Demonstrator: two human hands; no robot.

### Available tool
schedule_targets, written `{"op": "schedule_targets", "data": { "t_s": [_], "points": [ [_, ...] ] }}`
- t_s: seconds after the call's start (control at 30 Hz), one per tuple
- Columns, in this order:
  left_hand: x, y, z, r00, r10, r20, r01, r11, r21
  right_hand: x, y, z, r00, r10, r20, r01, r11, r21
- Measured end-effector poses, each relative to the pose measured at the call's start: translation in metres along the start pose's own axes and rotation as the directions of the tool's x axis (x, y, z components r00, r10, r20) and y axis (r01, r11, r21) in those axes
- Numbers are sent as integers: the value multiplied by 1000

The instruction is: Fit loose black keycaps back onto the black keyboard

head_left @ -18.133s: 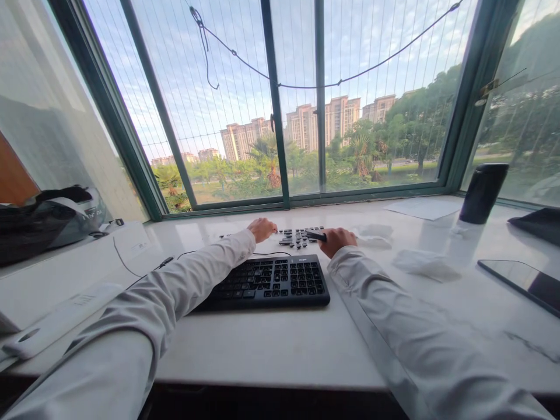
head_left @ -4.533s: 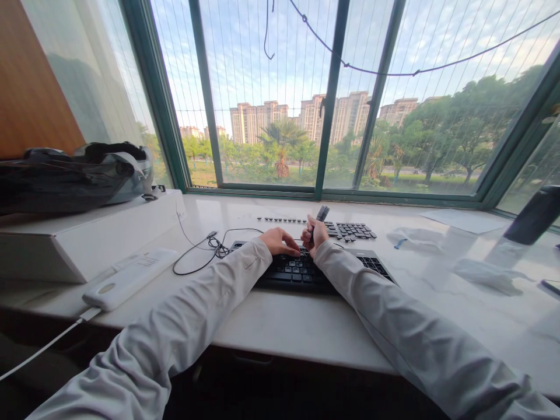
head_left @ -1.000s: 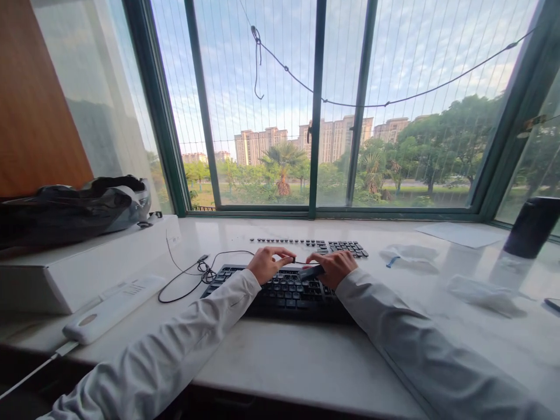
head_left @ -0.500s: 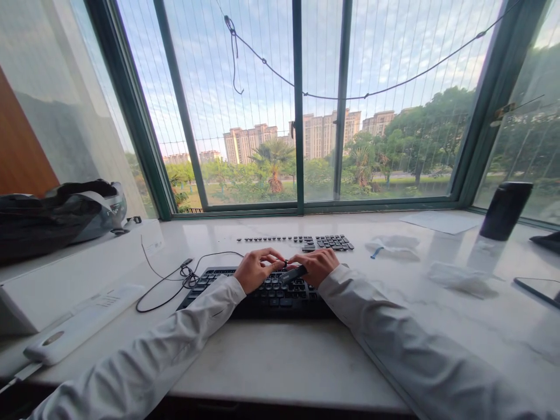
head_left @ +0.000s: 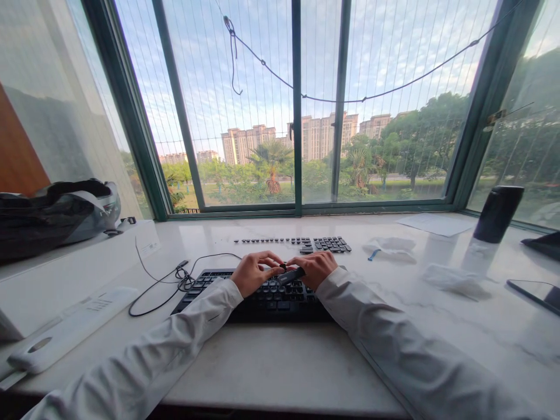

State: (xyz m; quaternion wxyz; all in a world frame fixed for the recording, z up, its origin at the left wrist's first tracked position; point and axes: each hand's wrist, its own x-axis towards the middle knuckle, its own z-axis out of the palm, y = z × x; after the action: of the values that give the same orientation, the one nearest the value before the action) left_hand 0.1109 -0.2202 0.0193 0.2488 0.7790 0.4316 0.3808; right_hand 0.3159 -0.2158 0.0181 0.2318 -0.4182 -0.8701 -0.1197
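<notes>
A black keyboard (head_left: pixel 205 291) lies on the white marble sill (head_left: pixel 280 361) in front of me. My left hand (head_left: pixel 251 273) hovers over its upper rows, fingers pinched on something small and dark that I cannot name. My right hand (head_left: pixel 315 269) is closed round a dark slim tool (head_left: pixel 290 275), whose tip points left toward the left fingertips. Behind the keyboard, several loose black keycaps (head_left: pixel 326 244) lie in rows and in a cluster. Both arms wear pale long sleeves.
The keyboard's cable (head_left: pixel 175 280) coils to the left. A white box (head_left: pixel 65 256) carries a black-and-grey bag (head_left: pixel 48 213); a white device (head_left: pixel 65 329) lies near the front left. Crumpled tissues (head_left: pixel 450 279), a dark cylinder (head_left: pixel 497 214), a sheet of paper and a tablet (head_left: pixel 534 291) sit right.
Over the last second the view shifted a little; both hands stay over the keyboard with the tool between them. Earlier the right hand held the tool upright.
</notes>
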Motion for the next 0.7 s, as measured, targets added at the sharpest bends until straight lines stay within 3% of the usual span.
{"op": "schedule_targets", "data": {
  "t_s": [0.13,0.33,0.7],
  "points": [
    [-2,-3,0,1000,19,-23,-16,991,134,0,-2,-2,999,7,40,-6,1000,-11],
    [-5,3,-1,977,197,-76,-156,916,370,1,-1,-3,997,-15,74,17,1000,-27],
    [-8,9,-4,960,268,-81,-202,864,461,0,-2,-8,994,73,79,-71,997,-29]
  ]
}}
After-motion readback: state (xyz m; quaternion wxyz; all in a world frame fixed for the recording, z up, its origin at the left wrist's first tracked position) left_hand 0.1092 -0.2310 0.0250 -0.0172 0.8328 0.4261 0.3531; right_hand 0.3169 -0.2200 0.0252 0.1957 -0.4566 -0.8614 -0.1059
